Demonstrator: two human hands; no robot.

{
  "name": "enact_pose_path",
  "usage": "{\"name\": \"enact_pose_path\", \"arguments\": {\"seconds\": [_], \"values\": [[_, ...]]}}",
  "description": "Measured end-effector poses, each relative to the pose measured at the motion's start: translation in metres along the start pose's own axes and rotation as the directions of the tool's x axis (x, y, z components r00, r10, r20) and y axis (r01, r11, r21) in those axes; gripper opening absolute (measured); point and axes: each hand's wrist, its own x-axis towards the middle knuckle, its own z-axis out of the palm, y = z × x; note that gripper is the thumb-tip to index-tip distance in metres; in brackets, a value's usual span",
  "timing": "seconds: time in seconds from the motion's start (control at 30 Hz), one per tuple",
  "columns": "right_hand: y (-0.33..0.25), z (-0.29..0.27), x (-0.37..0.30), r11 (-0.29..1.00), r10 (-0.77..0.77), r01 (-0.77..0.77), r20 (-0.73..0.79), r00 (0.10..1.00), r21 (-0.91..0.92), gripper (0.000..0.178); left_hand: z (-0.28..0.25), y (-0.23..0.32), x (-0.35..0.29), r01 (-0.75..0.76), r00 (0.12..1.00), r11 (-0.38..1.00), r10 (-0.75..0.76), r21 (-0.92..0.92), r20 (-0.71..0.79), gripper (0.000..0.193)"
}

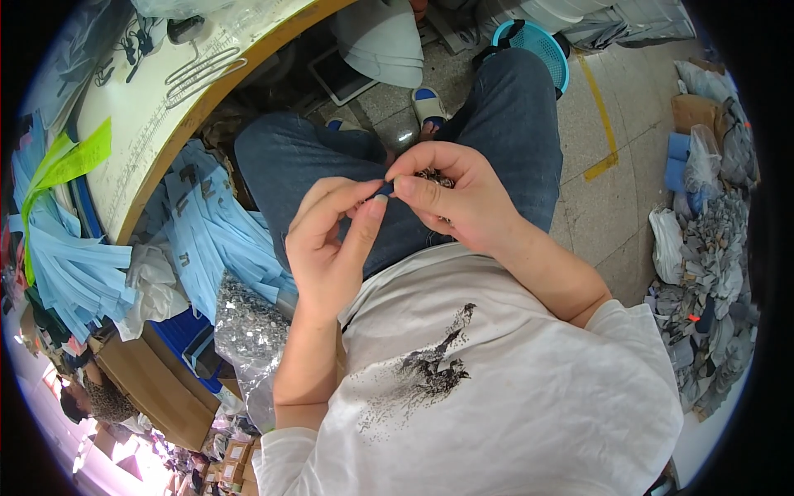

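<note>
A small dark-blue piece (385,190) is pinched between the fingertips of the left hand (327,240) and the right hand (465,198), above the denim-covered lap (310,157). Shiny metallic pieces (434,176) (partly hidden) are enclosed by the right hand's curled fingers. To the left, the counter (124,149) is bounded by a curved wooden edge; light-blue fabric strips (76,264) are bunched beside its near corner.

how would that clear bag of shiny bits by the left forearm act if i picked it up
The clear bag would probably sag and shift, since its thin film wraps many small shiny pieces. They look metallic, so it may be heavy for its size. Its glossy surface could feel slippery.
</note>
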Motion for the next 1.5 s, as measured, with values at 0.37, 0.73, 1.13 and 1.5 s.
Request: {"name": "enact_pose_path", "arguments": {"seconds": [0.37,0.73,1.13,1.5], "values": [[-0.002,-0.002,0.001,0.997,0.072,-0.072,-0.003,0.997,-0.022,0.018,0.001,0.000,-0.001,0.041,0.999,0.994,-0.041,-0.100,0.005,0.018],[0.001,0.003,0.003,0.980,-0.031,0.022,-0.042,0.999,-0.196,0.011,0.004,0.001,-0.006,0.101,0.992,0.990,-0.107,-0.094,-0.059,0.022],[0.002,-0.003,0.006,0.994,-0.034,0.052,-0.191,0.981,0.093,0.012,0.001,-0.015,-0.003,0.131,0.989,0.892,-0.146,-0.432,-0.001,0.017],[-0.003,0.000,0.006,0.975,-0.029,0.047,-0.086,0.996,0.216,0.016,0.000,-0.028,-0.002,0.289,0.957,0.695,-0.187,-0.659,0.222,0.020]]}}
